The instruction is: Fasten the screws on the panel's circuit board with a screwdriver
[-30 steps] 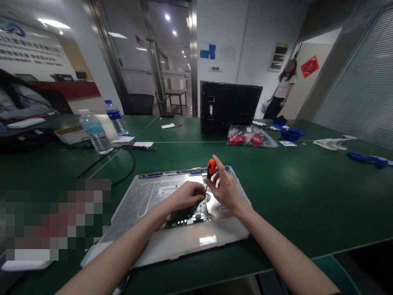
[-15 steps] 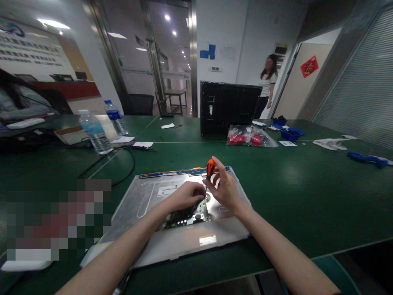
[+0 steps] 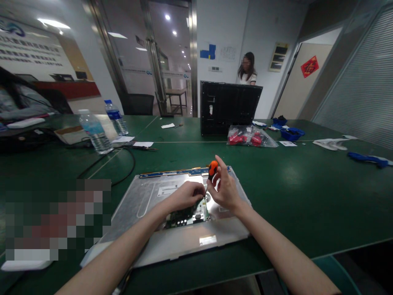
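A flat metal display panel [image 3: 147, 196] lies on the green table in front of me. Along its far edge runs a narrow blue circuit strip [image 3: 172, 173], and a green circuit board [image 3: 200, 216] sits near its middle. My right hand [image 3: 225, 186] grips an orange and black screwdriver [image 3: 213, 169], its shaft pointing down at the board's far right corner. Close by the screwdriver's tip, my left hand [image 3: 188, 194] has its fingers pinched together over the board. Whatever these fingers pinch is too small or hidden to make out.
Two water bottles [image 3: 95, 133] and a black cable [image 3: 133, 164] are to the left. A black monitor casing [image 3: 230, 106] stands at the back, with a plastic bag of red parts [image 3: 251, 137] before it. Blue trays [image 3: 291, 134] lie farther right. A person [image 3: 247, 69] stands behind the casing.
My right hand and the screwdriver's handle have tilted slightly to the right. My left hand stays put. The person in the background has moved left, behind the monitor casing.
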`<act>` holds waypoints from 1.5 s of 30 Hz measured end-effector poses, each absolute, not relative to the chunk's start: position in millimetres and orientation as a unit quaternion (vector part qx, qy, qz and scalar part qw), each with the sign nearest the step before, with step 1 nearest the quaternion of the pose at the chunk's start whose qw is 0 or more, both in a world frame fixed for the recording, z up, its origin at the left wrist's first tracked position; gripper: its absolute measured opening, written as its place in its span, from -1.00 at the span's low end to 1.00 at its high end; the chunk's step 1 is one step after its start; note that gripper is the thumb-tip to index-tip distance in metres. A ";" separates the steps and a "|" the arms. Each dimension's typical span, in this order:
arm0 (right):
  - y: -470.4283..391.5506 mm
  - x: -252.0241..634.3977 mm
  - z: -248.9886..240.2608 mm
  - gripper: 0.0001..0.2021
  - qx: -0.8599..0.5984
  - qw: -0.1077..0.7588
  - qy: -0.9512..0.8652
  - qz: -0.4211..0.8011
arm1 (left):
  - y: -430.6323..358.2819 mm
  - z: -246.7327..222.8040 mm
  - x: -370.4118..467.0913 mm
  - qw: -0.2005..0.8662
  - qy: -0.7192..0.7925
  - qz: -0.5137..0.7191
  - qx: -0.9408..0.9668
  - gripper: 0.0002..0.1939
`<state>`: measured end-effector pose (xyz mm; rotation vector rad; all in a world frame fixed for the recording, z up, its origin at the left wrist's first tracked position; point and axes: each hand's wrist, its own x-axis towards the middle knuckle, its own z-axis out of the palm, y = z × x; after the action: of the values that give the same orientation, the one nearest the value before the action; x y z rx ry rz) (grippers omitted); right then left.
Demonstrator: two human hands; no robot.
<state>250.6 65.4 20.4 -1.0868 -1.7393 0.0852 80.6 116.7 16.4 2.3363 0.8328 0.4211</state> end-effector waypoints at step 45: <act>66.6 250.2 24.2 -0.25 -0.449 0.522 -0.724 0.028 | 113.9 20.3 81.6 0.294 0.321 0.158 0.886 -0.88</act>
<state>250.2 66.6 24.2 -1.0758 -1.7348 0.0666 81.6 113.9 20.3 2.3594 0.8556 0.4219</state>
